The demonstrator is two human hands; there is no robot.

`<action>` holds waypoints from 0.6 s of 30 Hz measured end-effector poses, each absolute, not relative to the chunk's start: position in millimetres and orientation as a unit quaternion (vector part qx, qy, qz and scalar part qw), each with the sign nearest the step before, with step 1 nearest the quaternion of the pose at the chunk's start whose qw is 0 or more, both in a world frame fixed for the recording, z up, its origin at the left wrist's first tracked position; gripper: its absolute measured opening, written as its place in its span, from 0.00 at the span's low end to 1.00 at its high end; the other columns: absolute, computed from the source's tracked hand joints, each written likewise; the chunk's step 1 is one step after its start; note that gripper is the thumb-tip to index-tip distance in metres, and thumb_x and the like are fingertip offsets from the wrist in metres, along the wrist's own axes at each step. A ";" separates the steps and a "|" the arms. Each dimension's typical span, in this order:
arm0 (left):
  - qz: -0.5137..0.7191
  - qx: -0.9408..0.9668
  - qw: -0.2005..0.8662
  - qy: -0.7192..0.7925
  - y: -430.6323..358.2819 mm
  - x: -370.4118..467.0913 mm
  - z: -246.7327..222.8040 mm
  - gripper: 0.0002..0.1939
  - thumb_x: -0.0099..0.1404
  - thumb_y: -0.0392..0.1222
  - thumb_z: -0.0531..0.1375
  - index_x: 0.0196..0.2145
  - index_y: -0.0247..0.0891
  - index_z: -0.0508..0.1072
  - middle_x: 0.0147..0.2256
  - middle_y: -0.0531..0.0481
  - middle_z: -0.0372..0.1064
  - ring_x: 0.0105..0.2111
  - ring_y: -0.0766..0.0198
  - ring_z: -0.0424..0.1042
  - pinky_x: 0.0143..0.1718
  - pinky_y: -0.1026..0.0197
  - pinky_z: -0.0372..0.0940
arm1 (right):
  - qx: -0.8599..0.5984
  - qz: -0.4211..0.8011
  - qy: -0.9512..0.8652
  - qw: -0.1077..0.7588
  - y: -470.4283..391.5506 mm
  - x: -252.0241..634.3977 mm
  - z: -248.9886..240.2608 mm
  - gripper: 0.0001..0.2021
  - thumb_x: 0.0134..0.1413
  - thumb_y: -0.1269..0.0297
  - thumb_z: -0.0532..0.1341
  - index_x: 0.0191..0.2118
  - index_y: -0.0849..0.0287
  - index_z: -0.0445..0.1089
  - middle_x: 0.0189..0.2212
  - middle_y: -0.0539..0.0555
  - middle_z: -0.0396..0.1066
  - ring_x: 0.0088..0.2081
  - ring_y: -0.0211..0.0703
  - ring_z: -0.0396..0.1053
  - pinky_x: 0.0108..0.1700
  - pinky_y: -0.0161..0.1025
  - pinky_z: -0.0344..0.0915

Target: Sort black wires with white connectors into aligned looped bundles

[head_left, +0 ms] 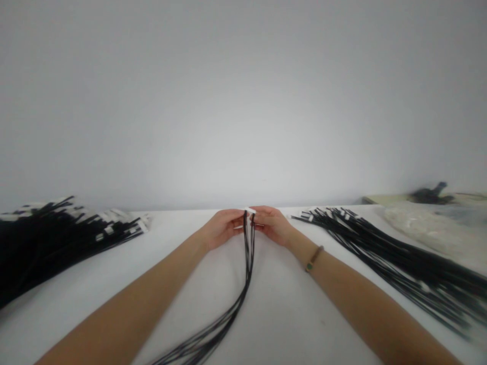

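Observation:
Near the far edge of the white table, my left hand (227, 227) and my right hand (271, 223) meet, their fingers closed around the top end of some thin black cables (248, 271). A small white connector (249, 210) shows at that end, between the fingertips. From there the cables hang in two strands, join lower down and curve toward the bottom left, out of view. A bracelet (314, 258) circles my right wrist. Fingers partly cover the connector, so its details are hidden.
A big pile of black cables with white ends (45, 248) lies at the left. Another bundle (380, 253) spreads across the right side. Beyond it are a clear plastic bag of pale pieces (422, 223) and a dark object (431, 193). A plain wall (243, 101) rises behind the table (297, 314).

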State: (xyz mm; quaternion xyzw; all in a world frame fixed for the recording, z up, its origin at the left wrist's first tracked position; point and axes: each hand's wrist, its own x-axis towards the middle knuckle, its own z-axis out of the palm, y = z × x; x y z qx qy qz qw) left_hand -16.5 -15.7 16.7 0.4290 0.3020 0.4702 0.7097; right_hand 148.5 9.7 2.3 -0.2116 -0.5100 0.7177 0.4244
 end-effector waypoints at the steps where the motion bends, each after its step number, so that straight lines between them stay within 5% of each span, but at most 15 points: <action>1: 0.473 0.424 0.709 0.306 -15.8 -15.8 17.0 0.07 0.52 0.37 0.58 0.28 0.31 0.72 0.29 0.45 0.68 0.30 0.66 0.66 0.34 0.62 0.60 | -0.215 0.715 -0.513 0.423 9.8 148.3 2.0 0.16 0.34 0.68 0.65 0.36 0.59 0.69 0.31 0.53 0.69 0.32 0.39 0.65 0.34 0.37 0.60; 18: 0.458 0.397 0.713 0.352 -10.7 -11.5 20.5 0.04 0.50 0.34 0.56 0.25 0.31 0.70 0.26 0.47 0.68 0.27 0.67 0.65 0.32 0.64 0.60 | -0.213 0.707 -0.518 0.431 10.2 147.2 0.3 0.14 0.33 0.70 0.64 0.33 0.60 0.70 0.28 0.52 0.69 0.30 0.38 0.64 0.34 0.37 0.59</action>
